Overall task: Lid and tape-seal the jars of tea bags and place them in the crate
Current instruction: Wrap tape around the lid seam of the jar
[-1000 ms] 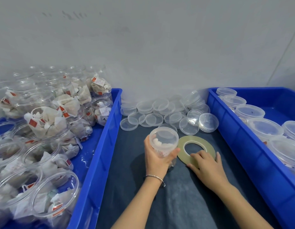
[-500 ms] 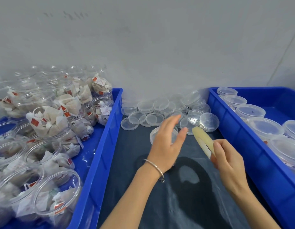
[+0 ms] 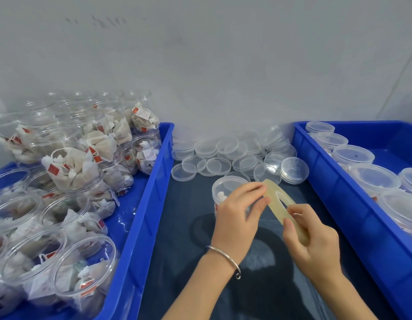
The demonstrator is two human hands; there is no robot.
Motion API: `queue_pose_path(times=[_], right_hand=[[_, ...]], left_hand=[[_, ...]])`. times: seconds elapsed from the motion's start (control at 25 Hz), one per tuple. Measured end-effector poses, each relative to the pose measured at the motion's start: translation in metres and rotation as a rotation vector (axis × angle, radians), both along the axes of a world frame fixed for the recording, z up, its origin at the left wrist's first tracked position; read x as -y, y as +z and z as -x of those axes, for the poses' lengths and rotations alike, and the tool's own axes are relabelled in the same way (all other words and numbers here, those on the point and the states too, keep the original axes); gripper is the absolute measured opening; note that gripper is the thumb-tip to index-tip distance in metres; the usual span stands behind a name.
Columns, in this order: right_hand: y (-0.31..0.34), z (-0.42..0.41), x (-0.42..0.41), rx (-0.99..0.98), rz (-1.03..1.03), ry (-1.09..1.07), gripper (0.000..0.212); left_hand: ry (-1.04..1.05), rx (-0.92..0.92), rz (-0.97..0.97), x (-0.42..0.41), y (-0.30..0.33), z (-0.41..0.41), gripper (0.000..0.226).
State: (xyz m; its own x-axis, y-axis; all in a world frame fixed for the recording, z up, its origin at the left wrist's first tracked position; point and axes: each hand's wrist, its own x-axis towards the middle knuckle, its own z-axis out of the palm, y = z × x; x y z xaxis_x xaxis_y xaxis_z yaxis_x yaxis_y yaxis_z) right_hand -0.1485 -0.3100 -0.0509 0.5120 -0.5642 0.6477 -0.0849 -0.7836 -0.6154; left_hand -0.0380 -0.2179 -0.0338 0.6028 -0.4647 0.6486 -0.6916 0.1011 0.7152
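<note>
- The lidded jar (image 3: 225, 190) stands on the tabletop (image 3: 184, 218), not yet taped.
- Above it, both hands pinch the tape roll (image 3: 284, 210): left hand (image 3: 238, 218) at its far edge, right hand (image 3: 312, 241) nearer.
- Right crate (image 3: 353, 204) holds several lidded jars.
- Left crate (image 3: 140, 215) holds many open jars; much apparently remains.

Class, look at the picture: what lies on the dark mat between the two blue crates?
Head view: loose clear lids heaped by the wall, one lidded jar, and both hands gripping the tape roll.

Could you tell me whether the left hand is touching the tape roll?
Touching: in the head view the left hand pinches the upper end of the tape roll with thumb and fingers.
</note>
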Motion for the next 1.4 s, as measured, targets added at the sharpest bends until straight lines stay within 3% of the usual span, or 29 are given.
queue_pose_path(times=[0.2,0.36,0.44,0.64,0.84,0.88,1.04,1.08,1.4], right_hand=[[-0.001,-0.002,0.0,-0.013,-0.039,-0.03,0.046],[-0.002,0.0,-0.004,-0.039,0.016,0.009,0.043],[-0.002,-0.002,-0.008,-0.056,0.049,-0.03,0.044],[-0.001,-0.006,-0.02,-0.129,-0.024,-0.111,0.043],[0.0,-0.011,-0.026,-0.183,-0.056,-0.168,0.045],[0.001,-0.011,-0.027,-0.188,-0.051,-0.169,0.046],[0.007,-0.009,-0.028,-0.183,0.051,-0.177,0.042],[0.008,-0.01,-0.029,-0.177,0.078,-0.187,0.04],[0.009,-0.012,-0.034,-0.187,0.154,-0.252,0.037]], left_hand=[[0.041,0.17,0.064,0.0,-0.013,0.011,0.02],[-0.076,0.006,-0.058,-0.007,-0.008,0.007,0.04],[-0.109,0.015,-0.095,-0.009,-0.008,0.005,0.047],[0.079,0.113,0.067,-0.012,-0.023,0.013,0.026],[0.1,0.148,0.125,-0.013,-0.028,0.017,0.015],[0.087,0.097,0.13,-0.014,-0.027,0.018,0.015],[-0.034,-0.45,0.195,-0.015,-0.016,0.023,0.026],[-0.035,-0.514,0.206,-0.015,-0.014,0.024,0.028],[-0.05,-0.619,0.184,-0.016,-0.005,0.025,0.017]])
